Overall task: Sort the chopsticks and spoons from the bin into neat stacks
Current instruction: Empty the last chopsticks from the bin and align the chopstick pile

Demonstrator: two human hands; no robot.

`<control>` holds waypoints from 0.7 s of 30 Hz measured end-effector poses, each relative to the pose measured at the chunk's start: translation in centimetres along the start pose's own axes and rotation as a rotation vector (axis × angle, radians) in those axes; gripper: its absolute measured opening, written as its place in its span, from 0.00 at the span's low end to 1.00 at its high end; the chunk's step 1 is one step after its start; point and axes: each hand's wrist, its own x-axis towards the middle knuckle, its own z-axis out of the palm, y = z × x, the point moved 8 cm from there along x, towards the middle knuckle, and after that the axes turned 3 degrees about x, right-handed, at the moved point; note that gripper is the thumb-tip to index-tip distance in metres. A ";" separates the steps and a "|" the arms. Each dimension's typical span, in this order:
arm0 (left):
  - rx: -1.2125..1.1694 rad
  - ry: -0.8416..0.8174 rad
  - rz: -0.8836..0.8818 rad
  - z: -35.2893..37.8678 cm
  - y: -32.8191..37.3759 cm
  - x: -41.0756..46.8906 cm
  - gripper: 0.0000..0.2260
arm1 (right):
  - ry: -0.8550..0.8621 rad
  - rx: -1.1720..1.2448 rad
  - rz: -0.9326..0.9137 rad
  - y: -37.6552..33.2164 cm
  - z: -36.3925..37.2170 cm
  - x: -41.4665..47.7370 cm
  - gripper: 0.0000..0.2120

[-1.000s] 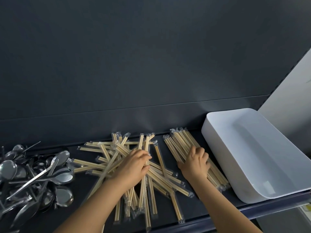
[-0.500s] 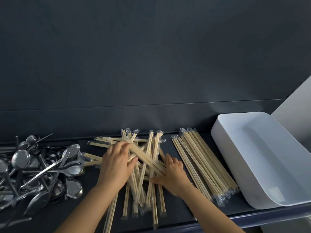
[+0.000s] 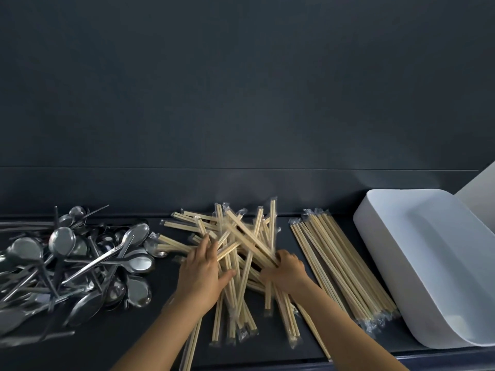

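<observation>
— Dark shelf (image 3: 134, 330) underneath, dark wall (image 3: 241, 103) behind. State of the left hand (image 3: 202, 271)?
— Lay spread wide, fingers straight, pressed flat on the loose chopsticks (image 3: 241, 236).
— And the right hand (image 3: 288, 269)?
— Curled round a few of those wrapped sticks, just right of the left hand.
— Farther right?
— Found a neat stack (image 3: 340, 263) of chopsticks lined up just beside the right hand, then the white bin (image 3: 428, 263) just beyond it.
— Left of the left hand?
— Spotted spoons (image 3: 80, 263) heaped in a tangle, near that hand.
</observation>
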 end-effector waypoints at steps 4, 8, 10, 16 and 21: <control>0.013 -0.040 0.000 0.4 0.2 0.2 0.37 | 0.044 0.047 0.002 0.2 -0.2 0.5 0.16; 0.044 -0.051 0.013 0.4 0.5 0.0 0.36 | 0.068 0.127 0.010 0.1 -1.2 0.7 0.15; 0.050 -0.044 0.018 0.3 0.6 -0.1 0.36 | 0.057 0.154 0.006 0.3 -1.6 0.7 0.13; 0.060 -0.037 0.023 -0.3 0.7 -0.2 0.34 | 0.111 0.347 -0.003 1.7 -3.1 0.8 0.08; 0.068 0.129 0.133 -2.3 2.7 -0.3 0.31 | 0.116 0.420 -0.088 1.4 -4.5 0.0 0.07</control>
